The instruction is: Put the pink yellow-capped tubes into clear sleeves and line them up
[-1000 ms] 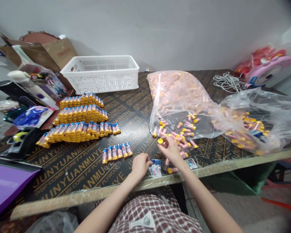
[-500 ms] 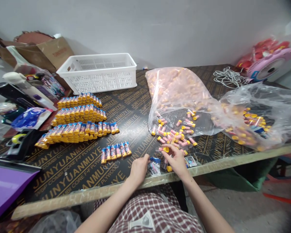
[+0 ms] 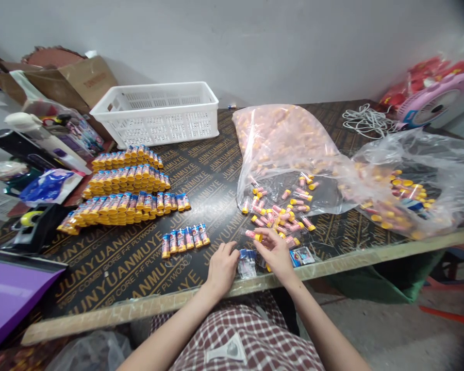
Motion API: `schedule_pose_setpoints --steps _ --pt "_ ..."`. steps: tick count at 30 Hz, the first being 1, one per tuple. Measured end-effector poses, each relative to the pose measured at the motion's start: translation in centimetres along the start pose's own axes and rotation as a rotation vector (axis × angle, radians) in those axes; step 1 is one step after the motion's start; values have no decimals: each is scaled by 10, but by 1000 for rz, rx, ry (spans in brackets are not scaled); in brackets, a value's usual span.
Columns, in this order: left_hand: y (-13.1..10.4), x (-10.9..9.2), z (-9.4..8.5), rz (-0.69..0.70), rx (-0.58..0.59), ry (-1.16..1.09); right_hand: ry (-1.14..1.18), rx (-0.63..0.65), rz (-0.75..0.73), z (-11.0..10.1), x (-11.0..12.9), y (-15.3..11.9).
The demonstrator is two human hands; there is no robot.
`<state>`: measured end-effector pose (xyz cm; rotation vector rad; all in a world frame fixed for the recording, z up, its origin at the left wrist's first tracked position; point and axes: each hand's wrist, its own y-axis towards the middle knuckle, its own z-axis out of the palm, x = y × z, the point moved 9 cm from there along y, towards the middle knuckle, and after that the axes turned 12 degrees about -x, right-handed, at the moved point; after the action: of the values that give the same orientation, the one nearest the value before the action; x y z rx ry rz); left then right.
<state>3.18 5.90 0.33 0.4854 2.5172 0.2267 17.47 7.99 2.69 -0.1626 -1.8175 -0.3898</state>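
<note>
My left hand [image 3: 223, 265] rests near the front edge of the table, fingers a little apart, beside a small stack of clear plastic sleeves with blue tops [image 3: 247, 263]. I see nothing held in it. With thumb and fingers, my right hand [image 3: 275, 253] pinches a small pink tube with a yellow cap [image 3: 252, 234]. Just beyond lies a loose pile of similar tubes [image 3: 288, 221], partly on the mouth of a clear bag [image 3: 286, 134] full of them. Left of my hands, several tubes in blue-topped wrappers [image 3: 185, 240] stand in a row.
Stacked rows of wrapped tubes [image 3: 116, 206] fill the left side, with a white basket [image 3: 158, 123] behind. A tape dispenser [image 3: 36, 226] and purple dustpan-like piece [image 3: 15, 299] are far left. At right are another plastic bag [image 3: 417, 206], a white cord [image 3: 367, 122] and a pink fan [image 3: 435, 105].
My left hand's fingers have loosened from a closed pinch beside the sleeves. My right hand has shifted slightly left, and the tube in it now points left.
</note>
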Motion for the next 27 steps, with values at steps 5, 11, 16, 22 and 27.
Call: schedule_pose_setpoints --steps 5,11,16,22,27 --pt "7 24 -8 -303 -125 -434 19 -69 17 -7 4 -5" --pt "10 64 3 -954 -182 -1206 121 -176 34 -23 18 -14" --pt "16 73 -8 -1039 -234 -1331 111 -172 -88 -22 33 -22" --pt "22 61 -11 -693 -132 -949 66 -201 -136 -23 37 -24" --pt "18 35 2 -284 -1 -358 82 -219 -87 -27 28 -22"
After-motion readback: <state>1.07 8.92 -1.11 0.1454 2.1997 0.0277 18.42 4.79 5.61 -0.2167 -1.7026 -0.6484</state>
